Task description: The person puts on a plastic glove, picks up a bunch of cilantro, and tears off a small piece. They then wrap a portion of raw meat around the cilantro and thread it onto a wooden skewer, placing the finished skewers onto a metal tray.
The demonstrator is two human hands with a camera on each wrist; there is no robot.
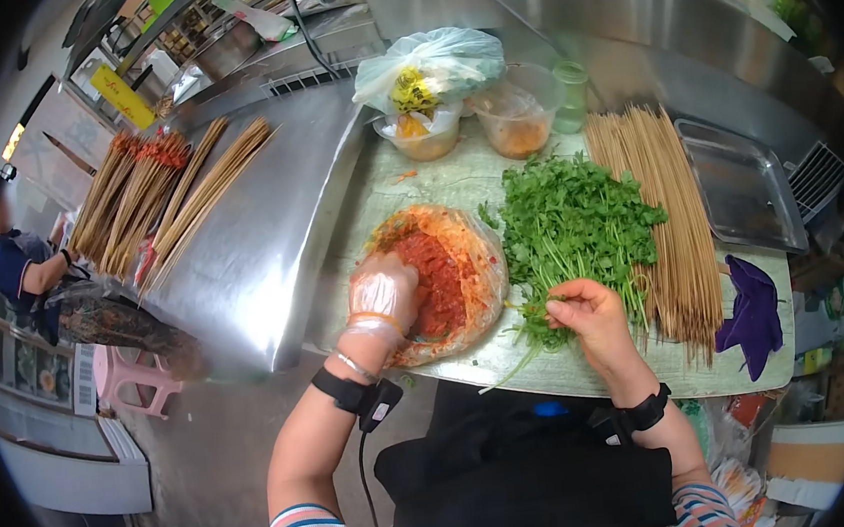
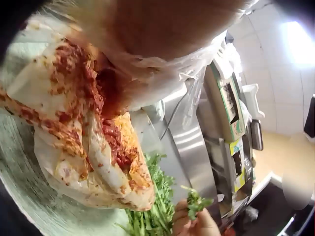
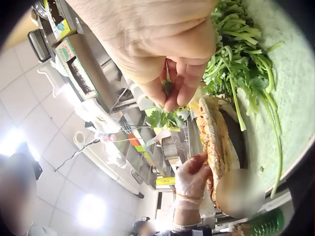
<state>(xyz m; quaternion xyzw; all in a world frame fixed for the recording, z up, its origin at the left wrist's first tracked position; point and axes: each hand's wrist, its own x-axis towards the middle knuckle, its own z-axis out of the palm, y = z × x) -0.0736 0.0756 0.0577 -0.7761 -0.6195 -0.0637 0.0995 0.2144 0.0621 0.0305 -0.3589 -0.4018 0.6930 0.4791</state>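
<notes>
Pinching a frilly green sprig (image 2: 198,202)

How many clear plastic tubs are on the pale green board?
2. One clear round plastic tub stands at the back, partly covered by the pale translucent plastic bag; the other tub stands beside it, left of the greenish jar. The bag may hide more.
</notes>
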